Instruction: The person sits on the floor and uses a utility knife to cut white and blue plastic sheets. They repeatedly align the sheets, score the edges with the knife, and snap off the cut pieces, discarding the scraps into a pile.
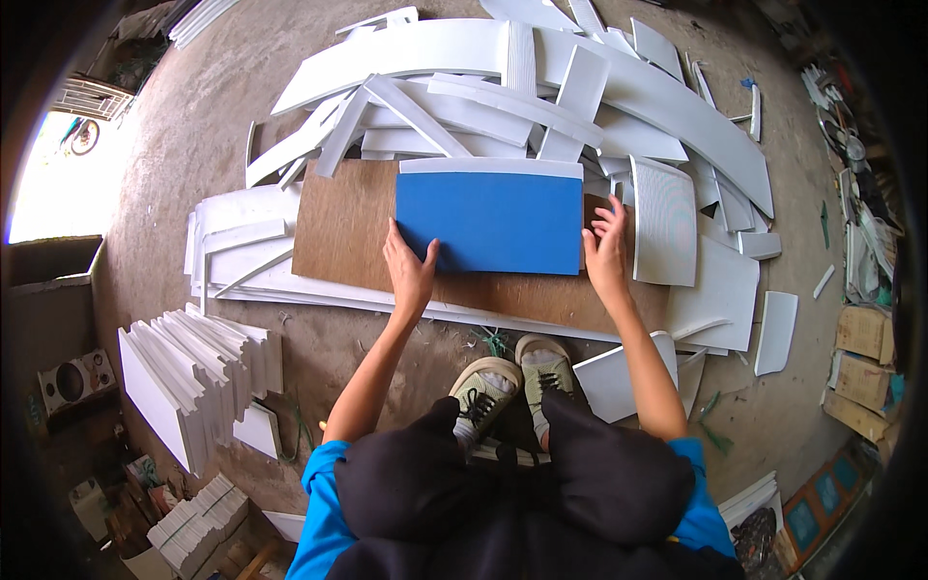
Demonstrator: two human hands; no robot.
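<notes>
A blue rectangular board lies in front of me on a brown wooden panel. A white strip shows along its far edge. My left hand grips the board's near left corner, thumb over the blue face and fingers along the left edge. At the right edge is my right hand, its fingers spread and raised, the thumb close against the board's side. Whether that thumb touches the board I cannot tell.
White panels and offcuts are heaped beyond the wooden panel. A ribbed white piece stands to its right. Cut white boards stand in a row at the left. My shoes are just below. Cardboard boxes line the right side.
</notes>
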